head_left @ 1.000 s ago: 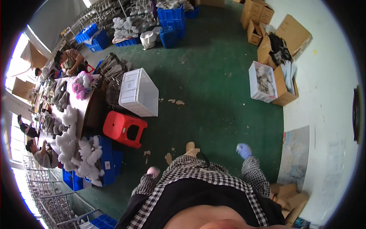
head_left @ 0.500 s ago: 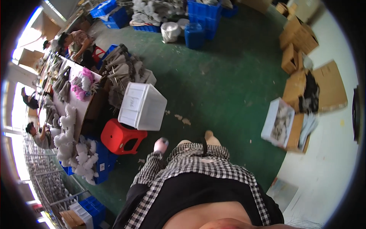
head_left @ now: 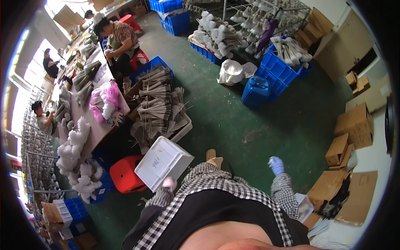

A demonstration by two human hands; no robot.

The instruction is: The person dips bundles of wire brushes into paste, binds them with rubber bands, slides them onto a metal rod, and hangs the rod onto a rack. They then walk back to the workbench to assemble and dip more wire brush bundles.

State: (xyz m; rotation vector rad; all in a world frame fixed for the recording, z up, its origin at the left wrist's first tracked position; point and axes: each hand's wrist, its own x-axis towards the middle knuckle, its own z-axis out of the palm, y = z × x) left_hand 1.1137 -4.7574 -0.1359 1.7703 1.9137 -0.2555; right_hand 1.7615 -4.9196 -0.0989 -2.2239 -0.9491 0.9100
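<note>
My left hand [head_left: 169, 183] looks pinkish and is smeared by motion. It hangs low beside a white plastic crate [head_left: 158, 160], and whether it holds anything cannot be made out. A red plastic stool [head_left: 123, 175] stands just left of that crate. Out to the right, my right hand [head_left: 276, 166] wears a light blue-violet glove. Its fingers point forward, slightly apart, and nothing shows in them. Below it, partly hidden by my checked sleeve, is a white box [head_left: 305, 207].
Bundles of grey-white brush-like pieces [head_left: 154, 102] fill bins beside a long worktable [head_left: 93, 133], where several people work. Ahead stand a blue jerrycan [head_left: 256, 91], a white sack [head_left: 230, 72] and stacked blue crates [head_left: 278, 75]. Cardboard boxes [head_left: 354, 125] line the right wall.
The view has swung right and forward, and the crate and stool now sit closer. My gloved right hand has come into view. A foot in a tan sandal now shows ahead.
</note>
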